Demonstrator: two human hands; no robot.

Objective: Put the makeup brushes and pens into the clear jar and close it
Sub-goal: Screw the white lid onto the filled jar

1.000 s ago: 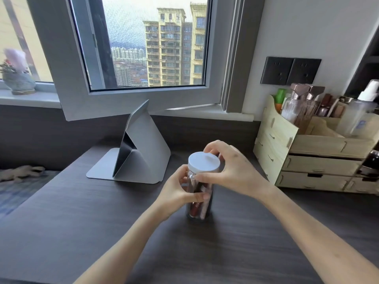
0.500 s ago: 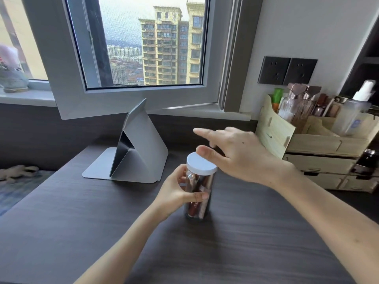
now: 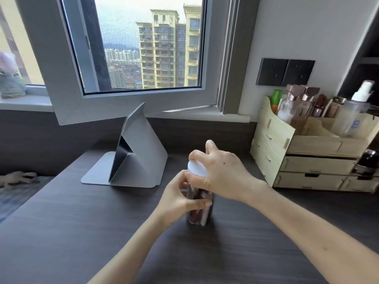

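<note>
The clear jar (image 3: 200, 217) stands upright on the dark desk (image 3: 82, 232), near its middle. Reddish-brown and pale brushes and pens stand inside it. A white round lid (image 3: 196, 168) sits on top of the jar. My left hand (image 3: 180, 199) wraps the jar's body from the left, thumb across the front. My right hand (image 3: 221, 177) grips the lid from above and the right, with fingers curled around its rim. The hands hide the jar's upper half.
A grey folded tablet stand (image 3: 133, 156) sits behind the jar to the left. A pale wooden drawer organiser (image 3: 307, 158) holding bottles stands at the right against the wall. An open window frame (image 3: 127, 103) overhangs the back of the desk.
My right hand had lifted off the lid with fingers spread half a second ago; now it has come back down and closed around the lid. My left hand keeps holding the jar.
</note>
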